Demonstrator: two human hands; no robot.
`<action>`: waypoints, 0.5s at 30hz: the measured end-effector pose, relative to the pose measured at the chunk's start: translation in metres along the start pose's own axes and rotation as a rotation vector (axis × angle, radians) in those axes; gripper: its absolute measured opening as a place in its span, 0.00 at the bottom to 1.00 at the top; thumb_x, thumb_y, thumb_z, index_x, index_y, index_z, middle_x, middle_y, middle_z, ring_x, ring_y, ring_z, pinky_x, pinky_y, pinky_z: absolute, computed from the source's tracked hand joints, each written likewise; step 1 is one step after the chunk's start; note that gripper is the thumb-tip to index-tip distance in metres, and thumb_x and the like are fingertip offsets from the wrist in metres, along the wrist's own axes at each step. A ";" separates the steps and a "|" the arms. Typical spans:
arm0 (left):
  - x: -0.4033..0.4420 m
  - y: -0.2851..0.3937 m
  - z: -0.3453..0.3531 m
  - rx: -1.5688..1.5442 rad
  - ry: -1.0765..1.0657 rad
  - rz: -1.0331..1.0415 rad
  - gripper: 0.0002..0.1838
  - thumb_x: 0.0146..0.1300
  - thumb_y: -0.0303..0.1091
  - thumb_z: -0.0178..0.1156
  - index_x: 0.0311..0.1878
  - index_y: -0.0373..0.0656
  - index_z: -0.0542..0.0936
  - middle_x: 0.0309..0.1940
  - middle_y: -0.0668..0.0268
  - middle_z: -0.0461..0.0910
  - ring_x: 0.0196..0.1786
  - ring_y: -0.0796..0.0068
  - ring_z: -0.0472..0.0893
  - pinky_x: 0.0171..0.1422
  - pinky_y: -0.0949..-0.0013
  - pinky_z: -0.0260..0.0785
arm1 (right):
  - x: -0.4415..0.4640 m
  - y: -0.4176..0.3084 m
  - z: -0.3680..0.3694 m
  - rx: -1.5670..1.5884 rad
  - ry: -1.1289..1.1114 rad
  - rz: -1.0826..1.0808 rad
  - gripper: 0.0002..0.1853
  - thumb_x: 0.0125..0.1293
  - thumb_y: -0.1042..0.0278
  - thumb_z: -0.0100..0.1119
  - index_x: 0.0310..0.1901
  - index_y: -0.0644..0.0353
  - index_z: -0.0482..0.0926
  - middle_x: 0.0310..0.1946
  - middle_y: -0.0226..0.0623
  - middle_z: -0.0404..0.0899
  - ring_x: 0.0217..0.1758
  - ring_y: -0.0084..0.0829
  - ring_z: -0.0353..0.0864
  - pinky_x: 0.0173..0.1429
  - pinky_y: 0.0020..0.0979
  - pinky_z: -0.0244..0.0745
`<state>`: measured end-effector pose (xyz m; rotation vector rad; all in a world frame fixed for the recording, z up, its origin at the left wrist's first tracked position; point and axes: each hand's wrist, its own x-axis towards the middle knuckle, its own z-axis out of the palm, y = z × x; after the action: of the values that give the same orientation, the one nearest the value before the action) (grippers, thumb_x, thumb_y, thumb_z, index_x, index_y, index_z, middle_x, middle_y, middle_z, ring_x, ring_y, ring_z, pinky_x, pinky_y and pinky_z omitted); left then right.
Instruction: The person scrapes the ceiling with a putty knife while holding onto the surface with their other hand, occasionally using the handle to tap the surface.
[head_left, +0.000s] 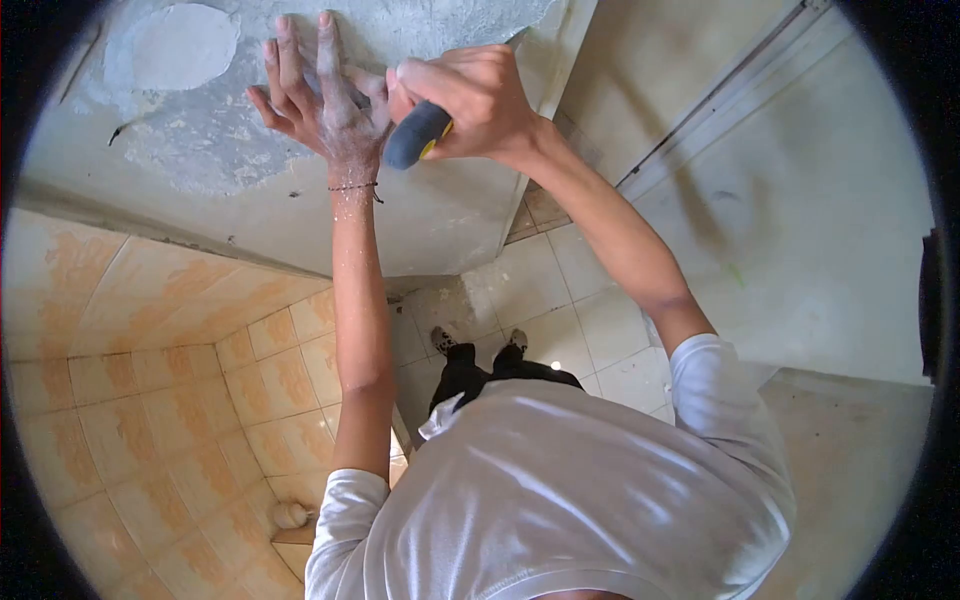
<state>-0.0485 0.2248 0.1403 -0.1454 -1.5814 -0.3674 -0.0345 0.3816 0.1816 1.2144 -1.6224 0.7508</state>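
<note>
My left hand lies with fingers spread against the painted wall surface, dusted with white powder down to the wrist and a thin dark bracelet. Just right of it, my right hand is wrapped round a tool's dark grey handle with yellow parts. The tool's working end is hidden behind the hands, so its kind does not show. Around my left hand, the paint is gone and a rough grey patch shows. A rounded pale patch sits at upper left.
Orange-patterned tiles cover the wall at lower left, where a small whitish object rests on a ledge. My feet stand on a pale tiled floor. A plain light panel rises on the right.
</note>
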 end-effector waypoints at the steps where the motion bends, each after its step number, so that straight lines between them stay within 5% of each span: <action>1: 0.001 0.000 -0.001 0.035 -0.008 0.014 0.27 0.67 0.55 0.56 0.67 0.59 0.79 0.73 0.67 0.69 0.77 0.65 0.64 0.84 0.52 0.35 | 0.004 -0.002 0.002 0.011 0.004 -0.006 0.10 0.49 0.60 0.69 0.27 0.47 0.75 0.13 0.27 0.74 0.15 0.33 0.78 0.21 0.35 0.72; 5: 0.002 -0.004 -0.002 0.156 -0.040 0.060 0.26 0.70 0.50 0.54 0.68 0.55 0.78 0.74 0.63 0.69 0.77 0.64 0.64 0.83 0.52 0.40 | 0.015 -0.008 0.009 0.160 0.034 -0.148 0.11 0.46 0.58 0.71 0.28 0.46 0.77 0.13 0.27 0.75 0.15 0.34 0.79 0.21 0.36 0.73; 8: 0.005 -0.005 -0.003 0.249 -0.061 0.096 0.25 0.71 0.47 0.52 0.68 0.53 0.77 0.74 0.60 0.69 0.77 0.64 0.64 0.83 0.51 0.44 | 0.002 0.004 0.022 -0.058 -0.012 0.002 0.12 0.44 0.58 0.71 0.29 0.47 0.78 0.15 0.29 0.77 0.16 0.35 0.79 0.22 0.37 0.74; 11: 0.015 0.002 -0.008 0.337 -0.075 0.114 0.24 0.73 0.44 0.51 0.69 0.50 0.77 0.74 0.58 0.68 0.77 0.63 0.65 0.82 0.51 0.47 | 0.008 -0.008 0.021 0.071 0.096 -0.006 0.13 0.46 0.56 0.72 0.29 0.46 0.78 0.16 0.30 0.77 0.16 0.35 0.80 0.23 0.37 0.75; 12: 0.017 0.012 -0.017 -0.216 -0.174 -0.200 0.24 0.72 0.40 0.51 0.70 0.51 0.76 0.74 0.60 0.69 0.77 0.64 0.65 0.83 0.51 0.45 | 0.015 -0.016 0.017 0.144 0.106 -0.110 0.14 0.48 0.53 0.73 0.29 0.46 0.77 0.15 0.31 0.76 0.17 0.35 0.80 0.23 0.38 0.74; 13: 0.015 0.010 -0.013 -0.217 -0.166 -0.202 0.24 0.72 0.40 0.51 0.70 0.51 0.76 0.74 0.60 0.69 0.77 0.64 0.65 0.83 0.51 0.45 | 0.020 -0.026 0.011 0.104 0.081 -0.160 0.15 0.50 0.51 0.73 0.28 0.47 0.76 0.15 0.32 0.76 0.17 0.35 0.80 0.23 0.37 0.75; 15: 0.009 0.000 -0.003 0.328 -0.063 0.097 0.25 0.71 0.40 0.52 0.71 0.50 0.75 0.74 0.60 0.69 0.77 0.65 0.65 0.83 0.52 0.45 | 0.012 -0.015 0.019 0.116 0.047 -0.106 0.15 0.50 0.51 0.72 0.28 0.47 0.75 0.16 0.31 0.77 0.17 0.36 0.80 0.24 0.38 0.75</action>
<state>-0.0458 0.2222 0.1491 0.0196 -1.6681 -0.0257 -0.0274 0.3555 0.1846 1.3444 -1.4807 0.8088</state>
